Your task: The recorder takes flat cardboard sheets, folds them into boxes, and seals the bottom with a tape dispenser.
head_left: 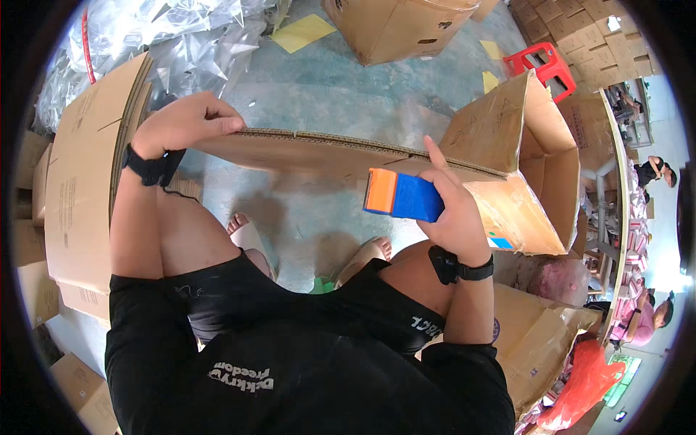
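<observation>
A flattened cardboard box [333,148] stands on edge in front of my knees, its folded layers showing along the top. My left hand [190,125] grips the left end of that edge, the thumb lying along it and some fingers curled out of sight. In my right hand [455,208] is a blue-and-orange tape dispenser [403,196], its orange end pointing left. One finger of that hand is stretched up beside the cardboard's top edge. The right end of the flat box meets an open carton [547,145]; whether they touch, I cannot tell.
Flattened cartons [83,174] lean upright at my left. Clear plastic wrap [174,43] lies beyond them. A large carton [399,29] and a red stool [544,65] stand farther off. A red plastic bag [583,384] is at lower right. Other people [645,319] are at the far right.
</observation>
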Motion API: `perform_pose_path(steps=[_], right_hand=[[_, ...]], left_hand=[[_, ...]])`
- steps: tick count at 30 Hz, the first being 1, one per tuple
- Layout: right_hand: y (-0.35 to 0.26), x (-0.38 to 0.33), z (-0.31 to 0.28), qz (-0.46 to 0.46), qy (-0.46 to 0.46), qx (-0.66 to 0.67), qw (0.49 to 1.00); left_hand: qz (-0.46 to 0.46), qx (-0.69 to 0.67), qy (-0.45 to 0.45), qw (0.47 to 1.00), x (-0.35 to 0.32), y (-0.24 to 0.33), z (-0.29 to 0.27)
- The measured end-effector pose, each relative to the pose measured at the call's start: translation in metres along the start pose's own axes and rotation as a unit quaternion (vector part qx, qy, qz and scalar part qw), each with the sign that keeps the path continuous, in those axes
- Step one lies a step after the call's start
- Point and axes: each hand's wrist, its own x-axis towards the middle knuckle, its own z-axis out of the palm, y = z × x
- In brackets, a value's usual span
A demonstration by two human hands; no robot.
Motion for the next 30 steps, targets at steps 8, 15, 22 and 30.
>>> perform_pose_path(steps=[8,15,22,30], right_hand=[[0.012,0.008,0.002,0.015,-0.023,-0.011,1.0],[0.003,0.011,-0.013,0.038,-0.061,0.014,0.997],[0.016,0.022,-0.016,0.018,-0.068,0.136,0.988],[0.043,0.024,-0.034,0.019,-0.094,0.206,0.974]], left_hand=[[-0.019,-0.079,0.09,0.993,0.02,-0.004,0.002],[-0.078,0.056,0.213,0.972,0.049,0.015,-0.015],[-0.074,0.036,0.314,0.946,0.069,0.021,-0.018],[-0.017,0.159,0.275,0.948,0.052,0.01,-0.031]])
